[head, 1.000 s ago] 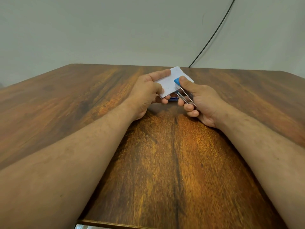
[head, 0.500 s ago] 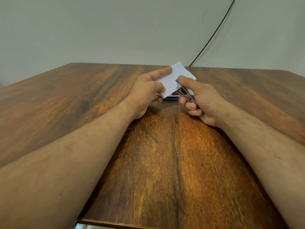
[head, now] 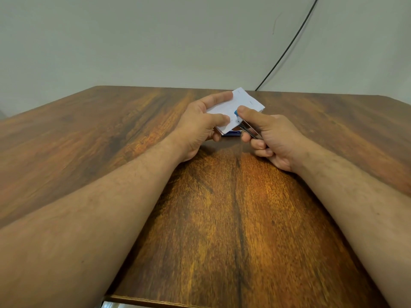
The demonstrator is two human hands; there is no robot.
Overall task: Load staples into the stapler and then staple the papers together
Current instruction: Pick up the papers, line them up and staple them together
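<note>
My left hand point(head: 200, 123) holds a small stack of white papers point(head: 241, 104) above the far middle of the table, thumb on top and fingers underneath. My right hand point(head: 270, 138) grips a small stapler point(head: 245, 127) with a blue tip and metal body. Its jaws sit over the near right edge of the papers, with my thumb pressing on the top. Most of the stapler is hidden inside my fist. A small blue box point(head: 232, 132) lies on the table just under the papers, mostly hidden.
The wooden table point(head: 222, 218) stretches wide on both sides, its near edge at the bottom of the view. A black cable point(head: 287, 47) runs down the pale wall to the table's far edge behind the papers.
The stapler's open jaws have come down over the papers' edge and my right thumb has pressed down on it. The papers tilted up slightly and shifted a little away.
</note>
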